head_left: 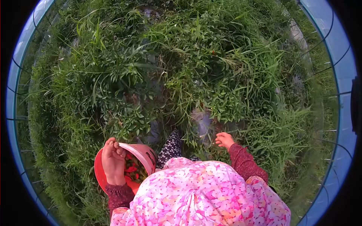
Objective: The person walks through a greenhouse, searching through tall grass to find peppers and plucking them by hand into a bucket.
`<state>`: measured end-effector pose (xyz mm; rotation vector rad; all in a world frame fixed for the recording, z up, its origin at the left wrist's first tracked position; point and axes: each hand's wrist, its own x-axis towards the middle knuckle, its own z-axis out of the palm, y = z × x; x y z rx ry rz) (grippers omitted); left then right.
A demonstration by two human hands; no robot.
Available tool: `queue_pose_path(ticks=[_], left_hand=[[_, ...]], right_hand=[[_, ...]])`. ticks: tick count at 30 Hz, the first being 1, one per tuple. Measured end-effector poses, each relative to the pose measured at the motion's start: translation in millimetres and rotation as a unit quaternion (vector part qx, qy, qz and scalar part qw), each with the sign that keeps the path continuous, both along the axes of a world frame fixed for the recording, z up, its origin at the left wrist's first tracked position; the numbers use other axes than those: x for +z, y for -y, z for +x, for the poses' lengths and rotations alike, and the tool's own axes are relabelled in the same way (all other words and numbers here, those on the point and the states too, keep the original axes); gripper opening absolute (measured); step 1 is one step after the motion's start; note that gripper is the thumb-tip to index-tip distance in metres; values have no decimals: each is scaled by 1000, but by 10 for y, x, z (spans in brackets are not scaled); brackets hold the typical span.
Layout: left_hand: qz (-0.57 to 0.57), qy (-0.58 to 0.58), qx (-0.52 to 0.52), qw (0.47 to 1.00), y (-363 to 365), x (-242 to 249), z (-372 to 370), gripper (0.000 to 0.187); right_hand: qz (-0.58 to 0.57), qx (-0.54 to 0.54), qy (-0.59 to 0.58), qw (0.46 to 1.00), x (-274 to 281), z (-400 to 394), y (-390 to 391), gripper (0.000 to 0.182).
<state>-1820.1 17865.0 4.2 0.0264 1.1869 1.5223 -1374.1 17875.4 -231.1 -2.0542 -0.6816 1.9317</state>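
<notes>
Keep your left hand point(113, 162) clamped on the red bucket's point(100, 169) rim, chillies point(132, 169) inside; your right hand point(224, 139), fingers loosely curled and empty, reaches right of the bucket into the chilli plants point(211, 98).

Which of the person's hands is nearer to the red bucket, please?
The left. The left hand grips the rim of the red bucket, fingers curled over it. The right hand is well off to the other side, reaching into the leafy plants.
</notes>
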Motion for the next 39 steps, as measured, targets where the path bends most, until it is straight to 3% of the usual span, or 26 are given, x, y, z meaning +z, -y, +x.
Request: queue_pose_path(ticks=[7, 12, 19, 23, 25, 29, 31, 33, 34, 36, 39], left_hand=[[-4, -19, -20, 1000, -1052, 370, -146, 13], [48, -38, 0, 998, -1691, 654, -263, 14], [82, -79, 35, 993, -2887, 562, -450, 13], [34, -79, 17, 996, -4021, 237, -597, 14], [-5, -70, 40, 997, -4616, 137, -680, 14], [-9, -66, 50, 997, -5423, 316, -753, 14], [17, -68, 70, 995, -5672, 364, -903, 14], [45, -49, 96, 993, -5861, 487, -999, 15], [50, -60, 109, 991, -5991, 566, -1023, 15], [69, -70, 120, 988, -6270, 712, -1111, 15], [87, -92, 129, 984, -6744, 832, -1188, 15]], right_hand=[[-25, 39, 35, 998, -19, -270, -1051, 26], [25, 63, 20, 998, -47, -556, -2086, 26], [51, 102, 19, 993, -126, -739, -3519, 25], [-15, 34, 41, 998, -529, -432, -4003, 23], [-98, 27, 95, 990, -459, -331, -4252, 25], [-176, 47, 106, 978, -473, -171, -4913, 24], [-107, 136, 64, 983, -637, -99, -5572, 23], [-45, 157, 95, 982, -165, -489, -6634, 22], [6, 104, 98, 990, -324, -606, -7045, 23], [86, 49, 54, 994, 38, -1096, -7979, 22], [180, 55, -48, 981, 547, -1827, -8936, 26]])
